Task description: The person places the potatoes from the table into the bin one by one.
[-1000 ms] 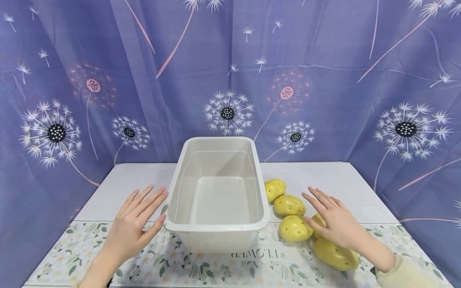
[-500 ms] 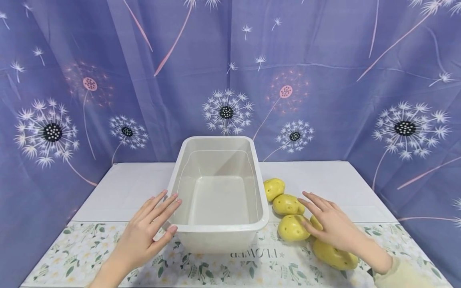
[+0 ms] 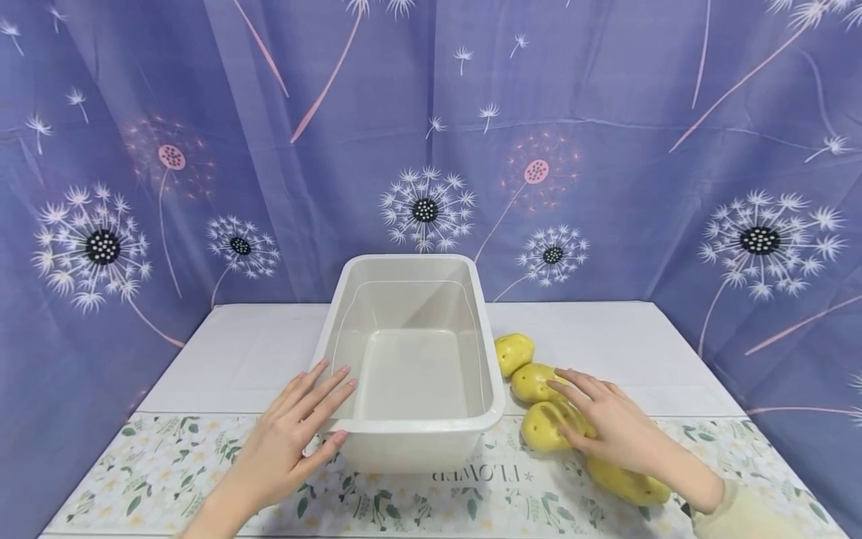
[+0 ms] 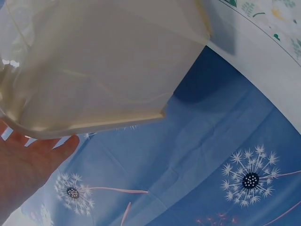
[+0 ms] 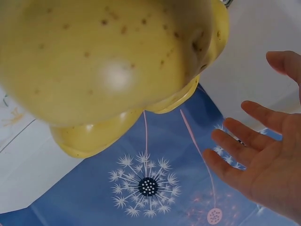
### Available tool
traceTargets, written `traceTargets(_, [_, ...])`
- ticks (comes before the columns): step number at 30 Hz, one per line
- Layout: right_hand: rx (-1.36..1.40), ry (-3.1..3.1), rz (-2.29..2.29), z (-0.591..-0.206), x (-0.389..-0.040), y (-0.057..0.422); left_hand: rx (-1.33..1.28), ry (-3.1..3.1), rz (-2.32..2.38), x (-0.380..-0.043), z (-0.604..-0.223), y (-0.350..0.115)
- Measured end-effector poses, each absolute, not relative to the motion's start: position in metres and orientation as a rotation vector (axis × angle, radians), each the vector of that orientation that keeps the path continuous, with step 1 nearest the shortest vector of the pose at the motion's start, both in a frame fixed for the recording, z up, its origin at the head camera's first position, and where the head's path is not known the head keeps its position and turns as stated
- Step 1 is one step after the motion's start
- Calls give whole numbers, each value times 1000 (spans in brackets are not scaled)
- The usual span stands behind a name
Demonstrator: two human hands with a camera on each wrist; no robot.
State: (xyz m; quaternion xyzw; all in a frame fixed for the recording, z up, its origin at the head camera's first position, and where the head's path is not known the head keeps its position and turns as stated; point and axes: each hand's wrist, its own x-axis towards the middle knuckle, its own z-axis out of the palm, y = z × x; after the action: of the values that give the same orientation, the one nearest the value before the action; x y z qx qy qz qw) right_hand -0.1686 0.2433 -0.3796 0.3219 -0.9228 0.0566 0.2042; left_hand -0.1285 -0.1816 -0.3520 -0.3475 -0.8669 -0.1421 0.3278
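Right wrist view exposes the palm of the right hand (image 3: 619,425), fingers spread wide; head view gives only its back, over yellow potatoes (image 3: 537,433) at right of centre. White tub (image 3: 417,426) stands at centre on the counter (image 3: 586,333), opening up, long axis running from lower to upper frame. Left hand (image 3: 286,438), fingers straight, slants up and right over the tub's lower-left corner; whether it touches there cannot be told

L hand (image 3: 283,442) was at approx. 7–8 o'clock in head view, fingers (image 3: 334,403) str. & slightly spread twd 1–2 o'clock, thumb (image 3: 322,455) apart. R hand (image 3: 613,423) was at approx. 4 o'clock, fingers ext. twd 10 o'clock, thumb apart.
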Motion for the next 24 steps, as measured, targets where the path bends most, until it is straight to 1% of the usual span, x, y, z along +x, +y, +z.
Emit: traceTargets(24, [939,-2619,142,-390,-164,236,-912,-2376,-305,-130,-355,-175])
